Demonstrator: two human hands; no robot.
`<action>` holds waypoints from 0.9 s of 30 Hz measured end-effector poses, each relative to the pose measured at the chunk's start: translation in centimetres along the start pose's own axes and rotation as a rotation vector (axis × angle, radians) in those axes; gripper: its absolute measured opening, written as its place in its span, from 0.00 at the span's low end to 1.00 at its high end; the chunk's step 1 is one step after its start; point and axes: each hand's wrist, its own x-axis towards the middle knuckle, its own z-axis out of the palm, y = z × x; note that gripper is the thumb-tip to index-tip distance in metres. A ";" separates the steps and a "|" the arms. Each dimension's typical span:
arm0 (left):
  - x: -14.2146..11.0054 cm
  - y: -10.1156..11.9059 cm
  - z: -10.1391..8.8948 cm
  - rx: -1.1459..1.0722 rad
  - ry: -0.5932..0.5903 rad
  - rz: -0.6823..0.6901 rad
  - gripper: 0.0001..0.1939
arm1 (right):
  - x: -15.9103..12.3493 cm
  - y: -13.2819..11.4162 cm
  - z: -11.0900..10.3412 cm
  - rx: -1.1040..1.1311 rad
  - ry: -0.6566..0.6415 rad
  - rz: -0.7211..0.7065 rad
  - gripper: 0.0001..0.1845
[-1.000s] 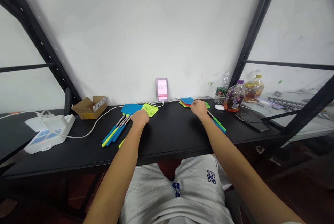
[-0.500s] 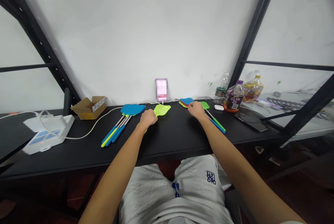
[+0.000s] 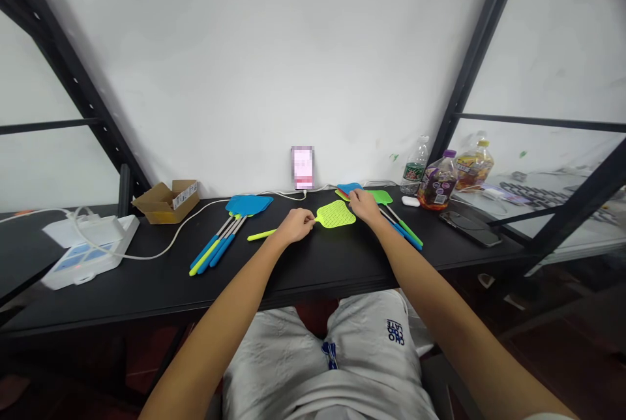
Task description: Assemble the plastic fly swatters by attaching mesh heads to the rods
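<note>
My left hand (image 3: 296, 225) is closed around the thin neck of a yellow-green fly swatter (image 3: 336, 214). This swatter lies sideways, its perforated head to the right and its handle sticking out to the left of the hand. At the right pile, my right hand (image 3: 364, 205) has its fingers closed over the necks of fly swatters with blue and red heads (image 3: 350, 187); the gripped part is hidden. A green fly swatter (image 3: 380, 196) lies just beside it. Farther left, a fanned stack of blue and yellow-green fly swatters (image 3: 248, 205) rests with handles toward me.
A phone (image 3: 303, 169) leans on the wall. To the left are an open cardboard box (image 3: 167, 205) and a white device (image 3: 92, 254) with cables. Bottles (image 3: 439, 182), a small white case (image 3: 410, 201) and another phone (image 3: 470, 229) stand or lie at right on the black table (image 3: 313, 270).
My left hand has moved right with the yellow-green fly swatter, which has turned sideways, its head now close to my right hand. My right hand has hardly moved.
</note>
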 end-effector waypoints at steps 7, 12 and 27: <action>0.0 1.2 0.7 0.104 0.018 0.038 0.14 | 0.0 -0.2 1.1 0.010 -0.019 -0.131 0.27; 0.0 1.3 0.9 0.128 0.028 0.016 0.13 | 0.2 -0.2 1.9 0.008 -0.048 -0.127 0.22; 0.1 1.0 1.0 0.128 0.045 0.007 0.12 | 0.3 0.1 2.2 -0.018 -0.060 -0.128 0.19</action>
